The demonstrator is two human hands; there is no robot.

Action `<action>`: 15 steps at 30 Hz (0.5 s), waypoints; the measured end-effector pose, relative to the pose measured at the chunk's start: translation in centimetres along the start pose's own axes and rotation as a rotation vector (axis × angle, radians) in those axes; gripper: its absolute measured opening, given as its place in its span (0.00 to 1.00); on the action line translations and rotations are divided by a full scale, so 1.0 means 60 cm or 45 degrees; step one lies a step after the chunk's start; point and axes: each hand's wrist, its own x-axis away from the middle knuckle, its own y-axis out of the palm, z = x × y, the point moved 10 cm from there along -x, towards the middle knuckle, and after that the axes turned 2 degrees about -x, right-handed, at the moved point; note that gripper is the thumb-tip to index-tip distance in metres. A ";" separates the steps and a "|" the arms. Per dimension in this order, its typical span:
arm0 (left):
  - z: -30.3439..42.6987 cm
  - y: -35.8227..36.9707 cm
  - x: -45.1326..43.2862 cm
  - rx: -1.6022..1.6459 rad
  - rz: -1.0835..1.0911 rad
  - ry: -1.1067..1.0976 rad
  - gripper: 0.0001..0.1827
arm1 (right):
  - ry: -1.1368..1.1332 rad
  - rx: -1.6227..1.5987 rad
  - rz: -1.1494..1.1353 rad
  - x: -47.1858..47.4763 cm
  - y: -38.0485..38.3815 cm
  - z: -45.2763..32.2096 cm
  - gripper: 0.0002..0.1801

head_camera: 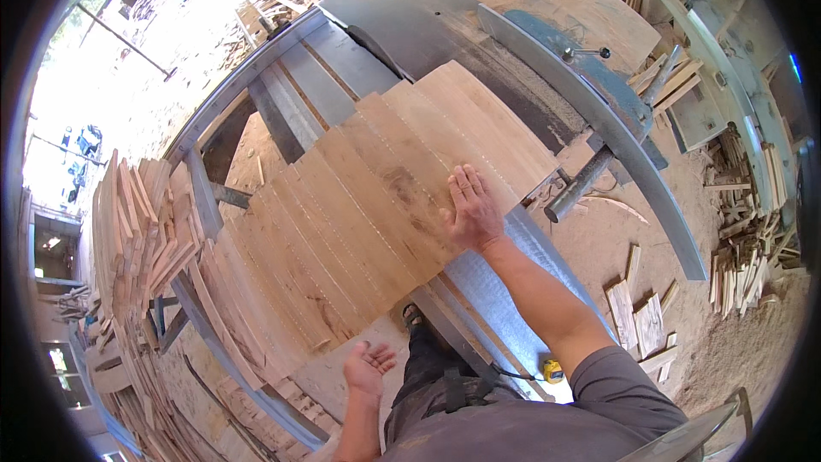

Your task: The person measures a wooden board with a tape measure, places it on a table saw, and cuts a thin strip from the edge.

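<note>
A wide panel of edge-joined wood boards [340, 205] lies across the saw table. Its board ends are stepped, and lines of dried glue beads run along several joints. My right hand [473, 212] rests palm down on the panel's right part, close to a dark knot patch. My left hand [371, 366] hangs in the air just off the near edge, palm turned up, fingers apart and holding nothing. Under the panel, the grooved metal sliding table [494, 289] shows on both the near and far sides.
A long metal rip fence [590, 115] and a round steel bar [577, 186] stand at the right. Stacked boards [138, 224] rise on the left. A yellow tape measure [553, 371] sits by my waist. Offcuts [641, 321] litter the dusty floor.
</note>
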 end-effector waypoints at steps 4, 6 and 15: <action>0.128 0.198 0.032 -0.634 -0.188 0.728 0.10 | 0.038 0.036 -0.049 -0.002 0.005 0.007 0.36; 0.193 0.283 0.010 -0.860 -0.030 1.186 0.14 | 0.032 0.014 -0.043 -0.003 0.005 -0.004 0.36; 0.229 0.638 -0.111 -2.131 -0.127 1.948 0.27 | 0.015 -0.033 0.052 -0.011 -0.002 -0.003 0.33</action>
